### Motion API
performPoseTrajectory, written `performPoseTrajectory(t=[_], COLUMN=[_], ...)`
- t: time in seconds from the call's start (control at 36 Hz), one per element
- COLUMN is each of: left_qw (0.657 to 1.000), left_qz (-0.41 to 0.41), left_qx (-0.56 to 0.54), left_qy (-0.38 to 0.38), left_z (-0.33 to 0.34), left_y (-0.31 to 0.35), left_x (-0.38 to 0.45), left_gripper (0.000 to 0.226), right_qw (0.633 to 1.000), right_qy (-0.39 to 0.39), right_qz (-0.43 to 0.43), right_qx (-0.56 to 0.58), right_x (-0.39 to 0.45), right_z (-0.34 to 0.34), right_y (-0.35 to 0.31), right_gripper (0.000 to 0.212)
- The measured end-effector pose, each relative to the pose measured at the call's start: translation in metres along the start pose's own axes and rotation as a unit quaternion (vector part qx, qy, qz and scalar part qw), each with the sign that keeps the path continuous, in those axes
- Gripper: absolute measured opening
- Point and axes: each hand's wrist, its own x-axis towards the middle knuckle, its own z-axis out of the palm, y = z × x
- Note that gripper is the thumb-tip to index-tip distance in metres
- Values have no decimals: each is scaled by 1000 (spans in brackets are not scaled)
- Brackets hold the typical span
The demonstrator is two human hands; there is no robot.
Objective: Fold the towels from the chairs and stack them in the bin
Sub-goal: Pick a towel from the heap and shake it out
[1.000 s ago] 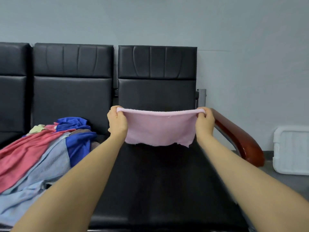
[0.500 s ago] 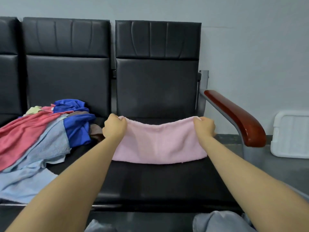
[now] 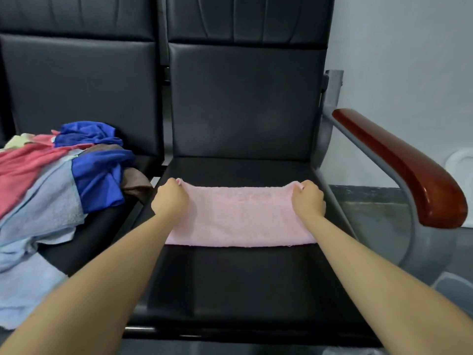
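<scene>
A pink towel lies flat as a folded strip across the black seat of the right-hand chair. My left hand grips its far left corner and my right hand grips its far right corner, both with curled fingers. A heap of unfolded towels in red, light blue, royal blue, brown and pale yellow covers the seat to the left. The white bin shows only as a sliver at the right edge, behind the armrest.
A red-brown wooden armrest on a grey metal frame bounds the chair on the right. Black backrests rise behind both seats. Grey floor and a pale wall lie to the right.
Both hands lowered the pink towel from mid-air onto the seat, where it now lies flat. The view has tipped down and closer, and the bin has slid almost out of sight.
</scene>
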Motion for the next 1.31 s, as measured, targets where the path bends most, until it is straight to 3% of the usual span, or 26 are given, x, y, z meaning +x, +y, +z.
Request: performPoseTrajectory(t=[0.14, 0.31, 0.39, 0.53, 0.67, 0.81, 1.03, 1.17, 1.22, 1.31], left_qw=[997, 998, 994, 988, 981, 975, 958, 959, 951, 964], left_qz=[1, -63, -84, -73, -71, -41, 124, 160, 159, 178], left_qx=[-14, 2, 75, 134, 179, 213, 252, 209, 232, 184], left_qy=[74, 20, -1, 8, -37, -40, 57, 101, 127, 75], left_z=[-5, -2, 5, 14, 7, 0, -4, -20, -31, -31], left_y=[14, 25, 23, 10, -4, -12, -7, 8, 13, 18], left_x=[3, 18, 14, 1, -10, -26, -52, -60, -66, -72], left_gripper=[39, 36, 48, 54, 51, 39, 29, 13, 20, 6], right_qw=[995, 997, 995, 966, 868, 858, 859, 864, 866, 870], right_qy=[85, 66, 34, -89, -280, -299, -301, -316, -322, -336], right_qz=[-26, -34, -83, -230, -349, -334, -316, -288, -281, -282], right_qx=[36, 7, -32, -72, -216, -250, -266, -268, -261, -226], right_x=[7, 17, 12, -8, -30, -41, -58, -75, -83, -90], right_z=[2, 10, 17, 30, 37, 33, 34, 38, 43, 54], right_y=[-17, -27, -24, -20, -16, -14, -13, -26, -35, -47], right_gripper=[22, 22, 36, 42, 48, 48, 51, 55, 56, 55])
